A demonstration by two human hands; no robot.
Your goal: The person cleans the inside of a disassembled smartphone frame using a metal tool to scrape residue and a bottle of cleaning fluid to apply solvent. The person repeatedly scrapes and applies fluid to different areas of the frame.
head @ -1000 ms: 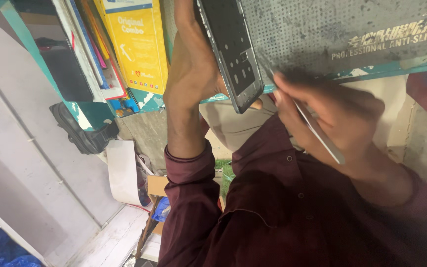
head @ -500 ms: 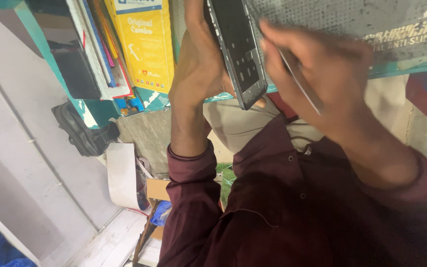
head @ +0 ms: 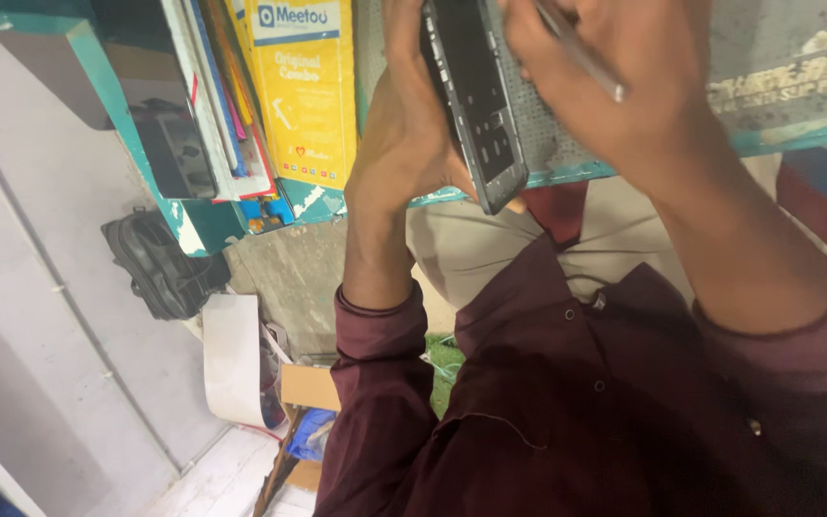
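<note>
Fingers point(head: 404, 57) grip an opened phone point(head: 476, 105) beside a yellow box point(head: 303, 105).

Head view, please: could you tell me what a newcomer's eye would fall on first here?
At top centre, the left hand grips an opened dark phone by its edge, while the right hand beside it holds a thin metal tool over it. To the left, a bright yellow box stands among books on the teal shelf.
</note>
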